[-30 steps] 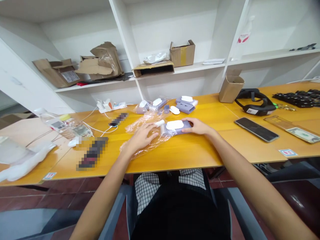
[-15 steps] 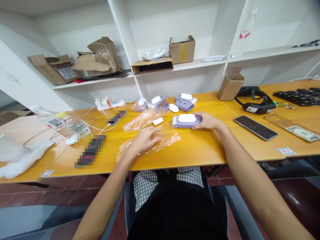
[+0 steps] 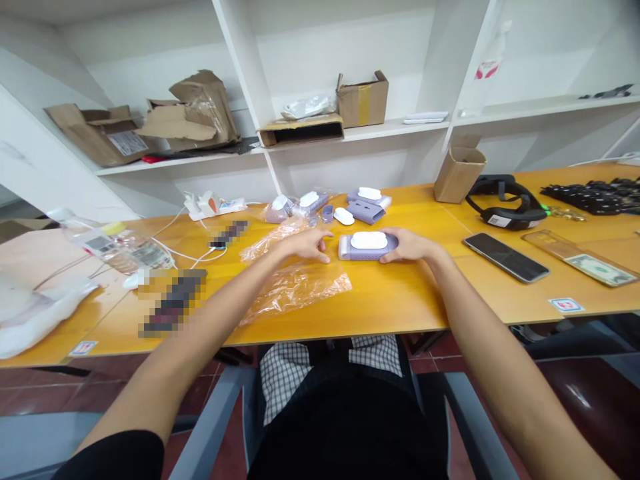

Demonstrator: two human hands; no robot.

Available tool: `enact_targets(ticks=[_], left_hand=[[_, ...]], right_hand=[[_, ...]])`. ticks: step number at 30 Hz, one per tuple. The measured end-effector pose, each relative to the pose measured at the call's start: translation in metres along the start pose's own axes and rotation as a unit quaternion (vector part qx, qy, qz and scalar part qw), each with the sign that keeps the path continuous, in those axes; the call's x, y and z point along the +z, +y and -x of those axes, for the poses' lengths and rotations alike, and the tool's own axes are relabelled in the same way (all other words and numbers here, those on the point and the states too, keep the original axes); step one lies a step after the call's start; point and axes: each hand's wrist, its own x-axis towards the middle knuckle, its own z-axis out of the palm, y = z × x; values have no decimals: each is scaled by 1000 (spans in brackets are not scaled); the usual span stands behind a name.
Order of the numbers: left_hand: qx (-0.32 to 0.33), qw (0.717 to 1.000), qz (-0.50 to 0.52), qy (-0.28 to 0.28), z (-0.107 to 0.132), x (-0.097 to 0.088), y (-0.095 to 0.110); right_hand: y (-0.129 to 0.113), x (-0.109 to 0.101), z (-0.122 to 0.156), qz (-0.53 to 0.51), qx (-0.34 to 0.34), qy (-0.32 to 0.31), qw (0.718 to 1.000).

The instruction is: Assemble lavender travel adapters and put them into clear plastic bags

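My right hand [image 3: 409,245] grips the right end of a lavender plastic case with a white oval piece on top [image 3: 367,251], which rests on the table. To its left, my left hand [image 3: 309,244] hovers with thumb and index finger apart, and nothing shows between them. Crumpled clear plastic wrap [image 3: 300,293] lies below the left hand and forearm. Beyond the hands lie a loose white oval piece [image 3: 344,216], a small lavender part [image 3: 327,213] and a lavender sleeve [image 3: 369,212].
More lavender cases [image 3: 279,211] sit by the wall, near a power strip [image 3: 215,205]. A phone [image 3: 506,257], a black headset [image 3: 515,212] and an upright cardboard box [image 3: 459,170] are at right. A plastic bottle [image 3: 133,250] lies at left.
My left hand has moved forward and right from the wrap to where a small white cylinder lay, which is now hidden. My right hand stays on the lavender case.
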Motion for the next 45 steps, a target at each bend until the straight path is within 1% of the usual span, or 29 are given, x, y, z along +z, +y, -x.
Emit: enact_targets(ticks=[3,4,5,6,7,8,9,10,11,12,13,14,15,16,17,19,20,21,23,27,29,31,33,35,38,41,43,45], left_hand=[[-26,999,7,-43,4,2,9],[-27,999,6,-42,7,1,13],[-24,999,-2,-23,12,-3,17],[-19,1000,-16,17,18,-9,21],[-8,995,-41,91,25,-17,26],[6,978,-82,194,34,-27,33],[20,944,-118,306,45,-36,40],[42,907,-141,395,58,-45,50],[70,883,-157,437,71,-50,60],[105,879,-171,432,85,-52,72],[146,889,-185,392,98,-49,83],[188,904,-192,333,111,-42,95],[218,918,-191,271,122,-31,105],[234,930,-185,215,130,-17,114],[238,940,-175,173,136,-2,119],[245,953,-142,104,141,24,121],[248,959,-113,76,140,33,117],[244,964,-80,64,138,38,110],[216,973,-24,75,131,41,91],[155,984,8,91,111,40,53],[144,986,18,86,103,47,40],[145,983,30,108,97,57,32],[149,978,52,136,93,66,27],[150,973,74,159,91,71,25],[143,964,100,201,90,71,24],[142,945,123,268,90,68,23],[137,933,134,305,90,68,23],[126,926,145,326,90,68,25]], right_hand=[[-3,-1,1,8,15,5,1000],[-4,-1,1,7,16,8,1000],[-4,-1,1,6,15,13,1000],[-5,-1,2,5,14,19,1000],[-6,-1,2,6,14,26,1000],[-6,-1,2,9,15,33,999],[-7,-1,3,13,16,40,999],[-7,-1,3,18,18,49,999],[-6,-1,3,21,18,59,998],[-6,-2,3,22,16,72,997],[-5,-3,3,22,11,88,996],[-4,-4,3,20,4,103,994],[-3,-5,3,19,-5,115,993],[-3,-6,3,17,-11,126,992],[-2,-7,3,15,-15,137,990],[-3,-9,4,-1,-14,154,988],[-4,-10,5,-16,-14,157,987],[-5,-11,6,-36,-17,155,987],[-8,-15,11,-84,-32,128,988],[-15,-22,23,-148,-49,17,988],[-18,-23,27,-162,-42,-34,985],[-19,-23,29,-172,-38,-69,982],[-20,-21,29,-174,-38,-84,980],[-22,-19,29,-167,-41,-89,981],[-27,-18,28,-152,-56,-105,981],[-32,-16,28,-140,-78,-123,979],[-34,-14,27,-129,-86,-122,980],[-36,-11,26,-121,-90,-118,982]])
